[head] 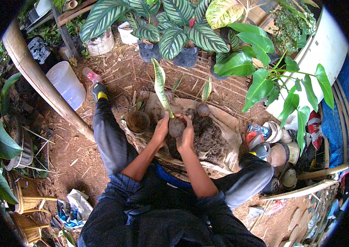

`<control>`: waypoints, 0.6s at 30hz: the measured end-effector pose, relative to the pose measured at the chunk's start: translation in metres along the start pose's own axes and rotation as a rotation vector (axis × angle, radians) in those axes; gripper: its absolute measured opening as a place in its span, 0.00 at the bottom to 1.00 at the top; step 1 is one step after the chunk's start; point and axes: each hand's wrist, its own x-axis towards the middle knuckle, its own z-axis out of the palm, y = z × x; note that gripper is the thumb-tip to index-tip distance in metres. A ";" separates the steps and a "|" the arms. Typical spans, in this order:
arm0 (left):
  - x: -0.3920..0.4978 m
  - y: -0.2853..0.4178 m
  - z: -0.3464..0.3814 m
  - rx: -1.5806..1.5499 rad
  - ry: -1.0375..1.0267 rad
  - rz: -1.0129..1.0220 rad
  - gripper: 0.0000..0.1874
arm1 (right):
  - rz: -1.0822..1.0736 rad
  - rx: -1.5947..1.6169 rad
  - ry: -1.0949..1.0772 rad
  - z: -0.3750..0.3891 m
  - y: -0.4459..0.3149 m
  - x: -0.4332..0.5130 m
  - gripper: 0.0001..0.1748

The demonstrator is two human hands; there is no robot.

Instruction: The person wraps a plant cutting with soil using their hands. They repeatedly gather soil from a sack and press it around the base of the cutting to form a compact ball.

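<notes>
Between my two hands is a rounded grey clump of soil (176, 127), perhaps wrapped or in a small cup; I cannot tell. A snake plant leaf (160, 81) with pale variegation rises from it and leans away from me. My left hand (161, 128) presses the clump's left side, with the base of the leaf close to its fingers. On the opposite side my right hand (186, 131) cups the clump, fingers curled over its top. Beneath lies a tan sack (224, 117) bearing loose dark soil (208, 136). A second small snake plant (206, 90) stands at the sack's far edge.
A round container of soil (137, 122) stands left of my hands. Potted striped-leaf plants (177, 37) line the far side. A bamboo pole (47, 83) slants past a translucent bucket (67, 85) at left. Several used pots (278, 154) crowd my right knee, below a broad-leaved plant (259, 88).
</notes>
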 end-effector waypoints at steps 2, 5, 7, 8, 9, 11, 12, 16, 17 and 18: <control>-0.001 0.003 0.002 0.001 -0.021 -0.054 0.24 | -0.096 -0.118 -0.002 -0.002 0.001 0.001 0.19; -0.007 0.002 0.005 0.007 -0.038 -0.060 0.24 | -0.162 -0.297 0.097 -0.002 0.005 -0.003 0.22; -0.008 0.002 0.005 0.161 -0.035 -0.026 0.24 | -0.172 -0.374 0.127 0.001 0.008 -0.007 0.25; -0.008 0.002 0.005 0.110 -0.044 0.003 0.24 | -0.169 -0.371 0.090 0.002 0.008 -0.008 0.26; -0.008 0.002 0.005 0.071 -0.021 0.007 0.24 | -0.160 -0.378 0.044 0.002 0.007 -0.009 0.26; -0.006 0.003 0.002 -0.038 -0.006 0.002 0.22 | -0.174 -0.377 -0.020 0.001 0.005 -0.009 0.26; -0.006 0.003 -0.001 -0.072 -0.032 -0.021 0.21 | -0.198 -0.368 -0.039 0.000 0.005 -0.010 0.25; 0.002 0.008 -0.011 -0.243 -0.061 -0.108 0.16 | -0.258 -0.418 -0.106 -0.002 0.006 -0.007 0.23; 0.001 0.008 -0.013 -0.274 -0.050 -0.109 0.15 | -0.225 -0.433 -0.125 -0.001 0.008 -0.008 0.23; 0.002 0.009 -0.014 -0.299 -0.028 -0.116 0.15 | -0.205 -0.449 -0.149 0.000 0.011 -0.008 0.23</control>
